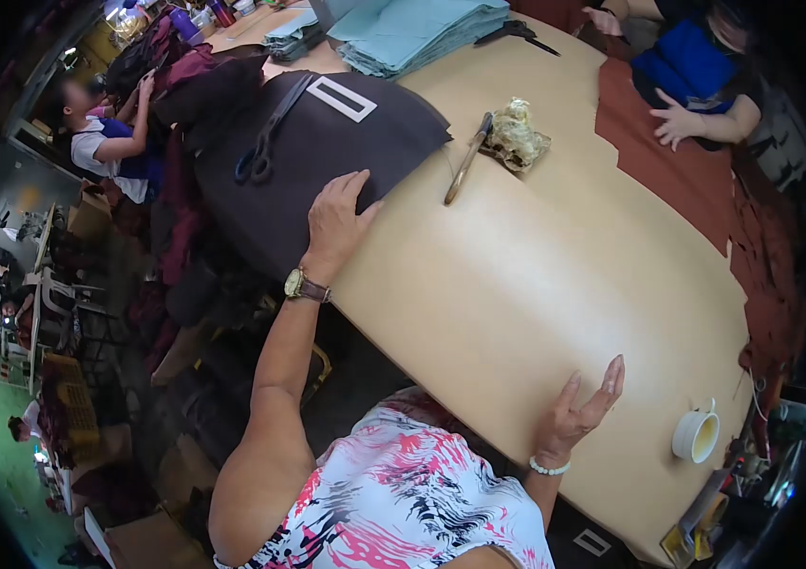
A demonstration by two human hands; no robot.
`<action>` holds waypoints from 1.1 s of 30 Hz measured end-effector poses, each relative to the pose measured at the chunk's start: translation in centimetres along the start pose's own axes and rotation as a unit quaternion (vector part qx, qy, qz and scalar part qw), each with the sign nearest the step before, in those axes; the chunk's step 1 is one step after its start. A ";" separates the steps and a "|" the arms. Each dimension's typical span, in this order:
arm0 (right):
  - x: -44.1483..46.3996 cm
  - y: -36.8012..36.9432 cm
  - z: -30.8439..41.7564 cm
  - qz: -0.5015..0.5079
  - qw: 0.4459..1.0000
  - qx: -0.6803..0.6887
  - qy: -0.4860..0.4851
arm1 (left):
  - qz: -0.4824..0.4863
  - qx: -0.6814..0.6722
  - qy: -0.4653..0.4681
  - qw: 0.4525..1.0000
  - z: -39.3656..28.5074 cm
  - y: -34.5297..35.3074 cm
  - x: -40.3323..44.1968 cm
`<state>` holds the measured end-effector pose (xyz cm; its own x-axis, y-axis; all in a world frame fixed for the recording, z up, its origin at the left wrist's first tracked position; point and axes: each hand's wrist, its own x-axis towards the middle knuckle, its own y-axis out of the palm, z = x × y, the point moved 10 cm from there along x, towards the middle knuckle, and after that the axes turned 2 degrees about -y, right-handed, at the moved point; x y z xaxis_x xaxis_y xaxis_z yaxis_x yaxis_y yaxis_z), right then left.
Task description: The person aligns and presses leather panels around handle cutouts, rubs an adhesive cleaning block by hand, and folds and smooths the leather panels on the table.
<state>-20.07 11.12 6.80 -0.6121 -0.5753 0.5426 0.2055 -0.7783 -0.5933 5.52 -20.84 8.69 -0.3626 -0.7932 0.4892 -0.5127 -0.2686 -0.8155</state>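
My left hand (338,223), with a watch on its wrist, rests with outstretched fingers at the edge of a dark cloth piece (232,204) lying over the table's left end. On that cloth lie dark scissors (275,133) and a white rectangular frame (342,99). My right hand (578,412), wearing a white bead bracelet, is over the near side of the table (517,275), fingers apart and holding nothing. A wooden-handled tool (466,166) leans against a crumpled yellowish, clear-looking lump (517,136) in front of my left hand. Right of my right hand stands a white cup (695,436) with something yellow inside.
Light blue sheets (412,33) are stacked at the far edge beside a black tool (517,36). Across the table, a co-worker's hand (676,121) is over reddish-brown material (649,152). Another person (109,142) handles dark red cloth at the left.
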 end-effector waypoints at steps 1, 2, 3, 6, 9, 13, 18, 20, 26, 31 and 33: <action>0.0 0.2 0.1 0.005 1.000 0.000 0.003 | 0.011 -0.031 -0.017 0.999 0.2 -0.3 0.1; 0.1 0.4 0.1 0.009 1.000 0.001 0.004 | 0.008 -0.054 -0.019 0.998 0.3 -0.8 0.3; 0.1 1.1 0.3 0.030 0.999 0.018 -0.010 | 0.005 -0.078 -0.021 0.997 0.6 -1.1 0.5; -0.3 3.2 1.7 0.099 0.992 0.042 -0.071 | -0.009 -0.187 -0.061 0.980 2.7 -0.6 0.6; -0.1 5.4 5.1 0.160 0.973 0.026 -0.165 | -0.006 -0.318 -0.182 0.930 5.9 0.4 0.3; 3.3 9.3 12.5 0.181 0.944 0.072 -0.268 | 0.017 -0.557 -0.298 0.775 7.6 2.1 -0.3; 7.5 15.4 21.2 0.212 0.918 0.225 -0.248 | 0.060 -0.563 -0.313 0.763 8.7 2.3 0.4; 8.5 19.2 23.0 0.250 0.902 0.290 -0.197 | 0.064 -0.641 -0.325 0.692 8.3 2.3 0.5; 10.1 26.7 25.9 0.310 0.918 0.241 -0.061 | 0.071 -0.508 -0.170 0.841 9.7 0.8 1.7; 11.7 28.6 23.1 0.205 0.942 0.265 -0.009 | -0.061 -0.088 -0.014 0.994 11.8 -5.8 7.2; 12.1 28.8 22.0 0.155 0.948 0.277 -0.030 | -0.166 0.092 -0.007 0.982 15.0 -6.0 8.4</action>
<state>-4.75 -23.73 9.35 -0.4155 -0.7983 0.4360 0.7476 -0.5728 -0.3362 17.16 -34.12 13.07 -0.1876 -0.6525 0.7342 -0.4507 -0.6069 -0.6546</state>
